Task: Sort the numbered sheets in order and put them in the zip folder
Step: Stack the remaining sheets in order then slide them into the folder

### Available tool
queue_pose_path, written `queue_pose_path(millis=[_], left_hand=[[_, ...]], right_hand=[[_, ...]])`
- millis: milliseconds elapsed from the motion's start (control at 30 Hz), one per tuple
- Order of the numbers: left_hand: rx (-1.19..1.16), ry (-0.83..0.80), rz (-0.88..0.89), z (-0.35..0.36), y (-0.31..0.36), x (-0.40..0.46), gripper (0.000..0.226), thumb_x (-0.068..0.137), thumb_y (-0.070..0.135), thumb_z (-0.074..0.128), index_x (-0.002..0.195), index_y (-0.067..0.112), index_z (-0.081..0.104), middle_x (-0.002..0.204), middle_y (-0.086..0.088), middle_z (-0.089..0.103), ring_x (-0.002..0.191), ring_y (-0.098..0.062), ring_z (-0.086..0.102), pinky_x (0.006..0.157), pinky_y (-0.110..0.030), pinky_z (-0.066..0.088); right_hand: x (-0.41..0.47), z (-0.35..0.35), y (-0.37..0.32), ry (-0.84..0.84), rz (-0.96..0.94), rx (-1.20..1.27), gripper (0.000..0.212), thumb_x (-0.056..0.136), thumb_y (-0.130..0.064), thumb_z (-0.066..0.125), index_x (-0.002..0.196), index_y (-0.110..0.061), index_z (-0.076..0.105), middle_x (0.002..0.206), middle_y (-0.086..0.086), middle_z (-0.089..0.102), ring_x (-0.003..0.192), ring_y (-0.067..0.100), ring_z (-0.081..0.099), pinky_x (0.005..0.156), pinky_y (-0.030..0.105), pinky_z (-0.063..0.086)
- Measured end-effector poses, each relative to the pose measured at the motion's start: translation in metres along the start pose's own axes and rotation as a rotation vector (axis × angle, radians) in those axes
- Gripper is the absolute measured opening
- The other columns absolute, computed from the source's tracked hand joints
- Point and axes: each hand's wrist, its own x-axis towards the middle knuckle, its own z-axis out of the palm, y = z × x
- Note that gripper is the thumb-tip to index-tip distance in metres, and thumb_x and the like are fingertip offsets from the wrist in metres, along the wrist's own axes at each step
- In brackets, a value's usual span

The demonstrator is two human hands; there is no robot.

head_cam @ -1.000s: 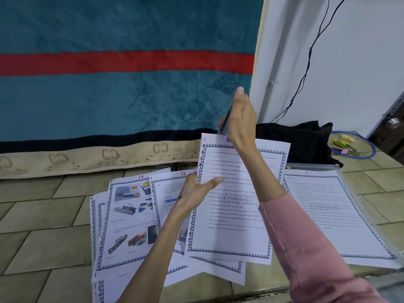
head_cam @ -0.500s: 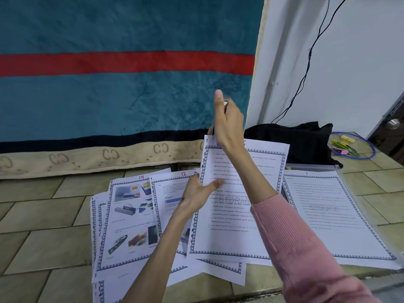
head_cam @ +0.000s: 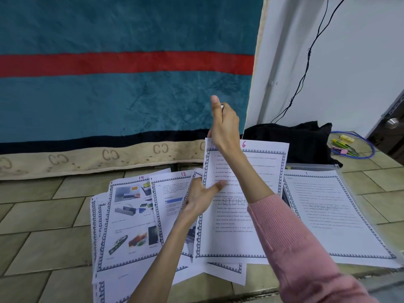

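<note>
Numbered sheets lie fanned on the tiled floor: sheet 14 [head_cam: 131, 215] with photos at the left, sheet 12 [head_cam: 172, 193] beside it, and sheet 6 [head_cam: 238, 241] on top in the middle. Sheet 1 [head_cam: 328, 215] lies to the right on the clear zip folder [head_cam: 314, 166]. My left hand [head_cam: 200, 197] pinches sheet 6's left edge, thumb on its face. My right hand [head_cam: 225, 127] is raised over that sheet's top left corner and grips a pen [head_cam: 222, 106], mostly hidden in the fist.
A teal blanket [head_cam: 131, 95] with a red stripe hangs behind the sheets. A black bag [head_cam: 295, 143] sits behind the folder. A blue cable loop [head_cam: 369, 147] with markers lies at the far right, near a door knob [head_cam: 392, 123].
My right hand with the pen has moved left and a little lower, uncovering the number 6 on the top sheet. My left hand stays on that sheet's left edge.
</note>
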Motion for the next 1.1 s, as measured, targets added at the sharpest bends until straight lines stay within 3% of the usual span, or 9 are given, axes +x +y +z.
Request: queue_pose_path(millis=[167,300,400,467,633,767,933,1000,1100], left_hand=[[-0.025,0.004,-0.046,0.004,0.001,-0.003,0.044,0.081,0.042,0.068,0.098,0.012,0.041,0.091,0.003,0.055,0.092,-0.017,0.051,0.073,-0.027,0.043],[-0.083,-0.037,-0.060,0.003,-0.006,0.000,0.037,0.079,0.037,0.071,0.105,0.011,0.065,0.101,-0.004,0.071,0.094,-0.018,0.067,0.085,-0.033,0.054],[-0.120,-0.096,-0.088,-0.006,-0.011,0.000,0.020,0.081,0.027,0.071,0.100,0.022,0.067,0.103,0.000,0.071,0.093,-0.014,0.068,0.085,-0.029,0.054],[-0.131,-0.101,-0.124,-0.019,-0.015,0.001,0.020,0.082,0.024,0.070,0.102,0.020,0.067,0.106,-0.001,0.070,0.091,-0.013,0.067,0.083,-0.027,0.054],[-0.142,0.003,-0.214,-0.070,-0.017,0.005,0.032,0.085,0.018,0.066,0.115,0.009,0.063,0.112,-0.010,0.067,0.098,-0.026,0.066,0.088,-0.038,0.052],[-0.122,0.049,-0.233,-0.098,-0.015,0.010,0.030,0.087,0.020,0.064,0.115,0.007,0.062,0.112,-0.013,0.067,0.098,-0.027,0.065,0.093,-0.043,0.050],[-0.046,0.020,-0.248,-0.107,-0.009,0.013,0.031,0.089,0.026,0.062,0.115,0.010,0.062,0.112,-0.010,0.068,0.097,-0.027,0.066,0.094,-0.044,0.049],[-0.051,0.015,-0.225,-0.104,-0.001,0.011,0.029,0.089,0.023,0.062,0.115,0.011,0.062,0.112,-0.011,0.068,0.094,-0.025,0.066,0.089,-0.040,0.052],[-0.140,-0.022,-0.171,-0.097,0.020,0.010,0.029,0.089,0.018,0.061,0.117,0.013,0.059,0.109,-0.008,0.067,0.091,-0.019,0.065,0.068,-0.029,0.058]], right_hand=[[-0.004,0.007,0.005,0.023,0.017,0.101,0.048,0.097,-0.042,0.041,0.059,-0.019,0.022,0.055,-0.009,0.028,0.052,0.009,0.027,0.055,0.024,0.027],[-0.002,0.005,0.013,-0.123,0.060,0.031,0.042,0.098,-0.047,0.035,0.066,-0.019,0.035,0.053,-0.007,0.049,0.050,0.008,0.052,0.055,0.019,0.036],[0.006,-0.001,0.015,-0.099,0.295,0.392,0.051,0.099,-0.048,0.025,0.082,-0.004,0.044,0.061,0.003,0.066,0.047,0.014,0.062,0.040,0.020,0.042],[0.010,-0.012,0.019,0.079,0.408,0.555,0.051,0.099,-0.051,0.022,0.090,-0.004,0.041,0.058,0.004,0.058,0.048,0.025,0.057,0.047,0.030,0.049],[-0.019,-0.047,0.094,-0.021,0.466,-0.310,0.040,0.101,-0.038,0.020,0.119,-0.012,0.045,0.116,0.015,0.055,0.108,0.035,0.051,0.093,0.047,0.036],[-0.084,-0.036,0.163,-0.314,0.541,-0.650,0.038,0.102,-0.034,0.024,0.127,-0.018,0.048,0.126,0.015,0.048,0.115,0.033,0.046,0.096,0.047,0.031],[-0.129,-0.024,0.186,-0.525,0.291,-1.004,0.034,0.098,-0.020,0.036,0.131,-0.023,0.044,0.131,0.009,0.039,0.120,0.028,0.035,0.098,0.039,0.030],[-0.126,-0.023,0.181,-0.477,0.273,-0.913,0.035,0.099,-0.027,0.033,0.131,-0.020,0.046,0.139,0.010,0.038,0.127,0.029,0.032,0.103,0.042,0.026],[-0.104,-0.034,0.150,-0.411,0.633,0.006,0.055,0.097,-0.053,0.026,0.136,-0.019,0.044,0.134,0.008,0.052,0.123,0.028,0.048,0.101,0.042,0.039]])
